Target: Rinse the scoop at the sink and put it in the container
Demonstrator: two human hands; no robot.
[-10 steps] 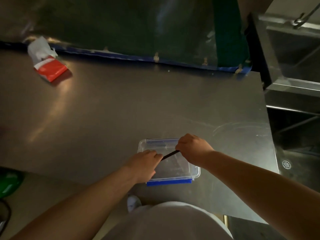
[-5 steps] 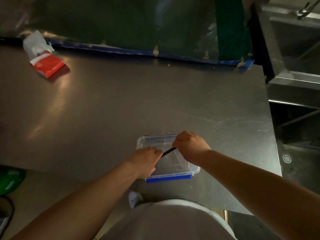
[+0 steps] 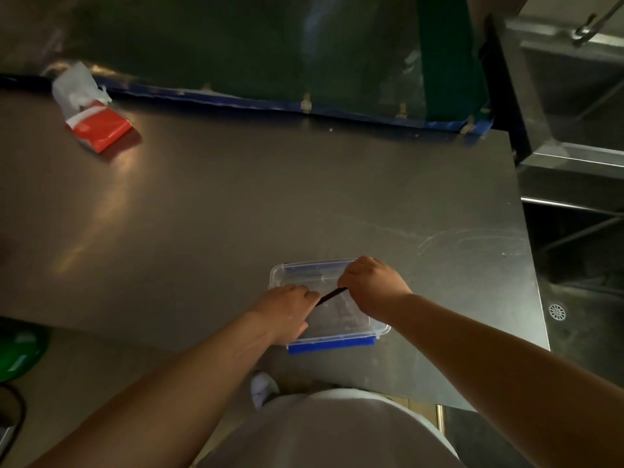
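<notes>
Scoop (image 3: 332,295): thin dark handle, long axis running lower-left to upper-right above the clear container (image 3: 341,320). Left hand (image 3: 285,314) and right hand (image 3: 373,285): fingers curled tight, each gripping one end.

Brushed grey sheet-metal table top (image 3: 304,197), smooth, with a dull sheen and faint swirled scuffs near the right edge. Clear rectangular plastic container (image 3: 341,319), glossy and see-through, with an opaque blue plastic clip along the near side. Thin dark stick-like scoop handle (image 3: 332,294), matt (material hard to tell). Crinkled red-and-white shiny plastic packet (image 3: 96,125). Dull stainless-steel sink (image 3: 580,157) at right, smooth.
</notes>
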